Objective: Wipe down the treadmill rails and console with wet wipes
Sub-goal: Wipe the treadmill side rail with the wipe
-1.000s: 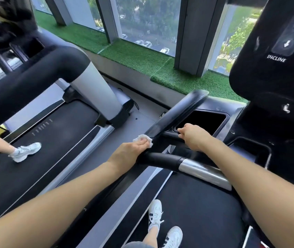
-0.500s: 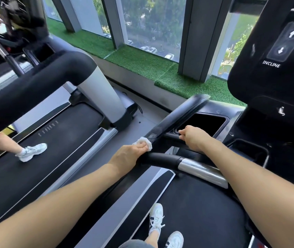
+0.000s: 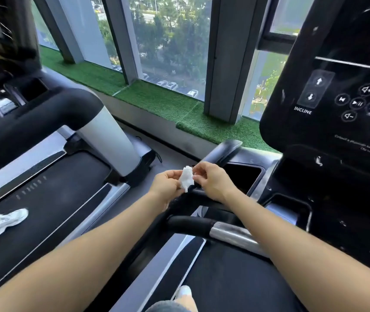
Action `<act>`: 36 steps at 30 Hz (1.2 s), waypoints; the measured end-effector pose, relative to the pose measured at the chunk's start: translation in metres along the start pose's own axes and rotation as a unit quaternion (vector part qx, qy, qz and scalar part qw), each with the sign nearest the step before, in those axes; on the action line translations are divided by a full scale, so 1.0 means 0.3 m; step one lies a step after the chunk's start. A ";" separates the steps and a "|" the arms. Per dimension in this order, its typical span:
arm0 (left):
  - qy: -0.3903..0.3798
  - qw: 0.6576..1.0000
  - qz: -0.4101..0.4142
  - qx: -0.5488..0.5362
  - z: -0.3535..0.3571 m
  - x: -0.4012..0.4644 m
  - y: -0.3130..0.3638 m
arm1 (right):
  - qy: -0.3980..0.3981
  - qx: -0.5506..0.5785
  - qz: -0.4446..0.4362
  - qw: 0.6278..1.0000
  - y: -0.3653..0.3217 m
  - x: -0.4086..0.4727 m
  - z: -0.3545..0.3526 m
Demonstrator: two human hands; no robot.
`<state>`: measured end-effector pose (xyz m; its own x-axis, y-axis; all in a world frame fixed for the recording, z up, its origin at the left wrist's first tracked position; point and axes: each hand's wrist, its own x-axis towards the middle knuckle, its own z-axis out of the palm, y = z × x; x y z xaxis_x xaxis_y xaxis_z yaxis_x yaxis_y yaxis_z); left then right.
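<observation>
Both hands were up in the air, close together, above the rail (image 3: 215, 158). The left hand (image 3: 168, 183) pinched one side of the wipe (image 3: 186, 178) and the right hand (image 3: 211, 179) pinched the other side, fingers curled. The wipe was white, thin and crumpled, and it hung between them, not touching the rail. How the fingers lay behind the wipe was hard to see.

The rail was black and smooth, and the hands hid its middle. Below it a round bar (image 3: 213, 228) ran sideways, soft black at one end and shiny silver at the other. The right arm covered the far end of it. The belt (image 3: 229, 278) looked dark and flat. The console (image 3: 337, 104) was glossy black with white arrows and the word INCLINE, and its right side was cut off. A dark cup hole (image 3: 244, 174) sat beside the rail.

On the left stood another treadmill (image 3: 44, 176), with someone's white shoe (image 3: 4, 221) on it. Fuzzy green turf (image 3: 157, 100) lay along the windows (image 3: 170, 41).
</observation>
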<state>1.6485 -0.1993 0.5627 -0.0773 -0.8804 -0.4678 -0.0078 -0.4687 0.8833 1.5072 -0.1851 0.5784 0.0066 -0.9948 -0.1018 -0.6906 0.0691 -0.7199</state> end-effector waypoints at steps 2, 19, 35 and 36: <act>-0.055 0.993 -0.022 -0.104 0.069 0.030 0.038 | 0.020 0.008 -0.001 1.000 -0.003 0.023 -0.006; 0.018 0.954 0.108 0.279 0.060 0.245 0.026 | 0.147 -0.141 0.038 0.978 0.218 0.348 -0.118; 0.174 0.912 0.063 0.366 -0.156 -0.025 -0.183 | -0.141 -0.218 -0.108 0.960 0.069 0.165 0.109; 0.183 0.910 0.056 0.369 -0.176 -0.048 -0.200 | -0.153 -0.224 -0.120 0.955 0.054 0.150 0.130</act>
<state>1.7027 -0.1623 0.5149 0.2170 -0.9480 -0.2329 -0.6979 -0.3174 0.6420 1.5245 -0.2260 0.5355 0.3673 -0.9047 -0.2160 -0.8825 -0.2656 -0.3882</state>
